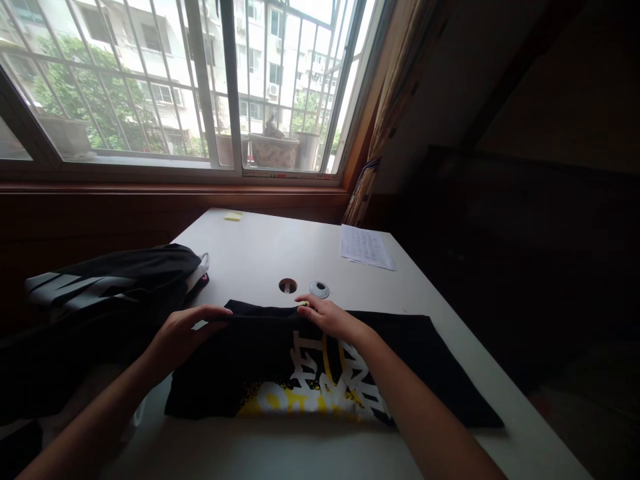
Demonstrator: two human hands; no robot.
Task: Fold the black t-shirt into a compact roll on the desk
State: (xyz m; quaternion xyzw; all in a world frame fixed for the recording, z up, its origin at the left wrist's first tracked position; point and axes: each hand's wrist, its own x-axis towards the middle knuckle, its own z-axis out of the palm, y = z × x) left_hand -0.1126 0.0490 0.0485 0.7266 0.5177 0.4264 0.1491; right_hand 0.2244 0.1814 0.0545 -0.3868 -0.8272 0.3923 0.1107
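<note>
A black garment with white and yellow print lies folded into a wide strip across the white table. At its upper left corner, my left hand pinches the fabric edge between thumb and fingers. My right hand grips the middle of the far edge, its thumb and fingers closed on the cloth. The right forearm crosses over part of the print and hides some of it.
Dark clothes are heaped at the left. Beyond the garment are a round table hole and a grey ring cover. Papers lie back right, a yellow note back left. A barred window and curtain stand behind.
</note>
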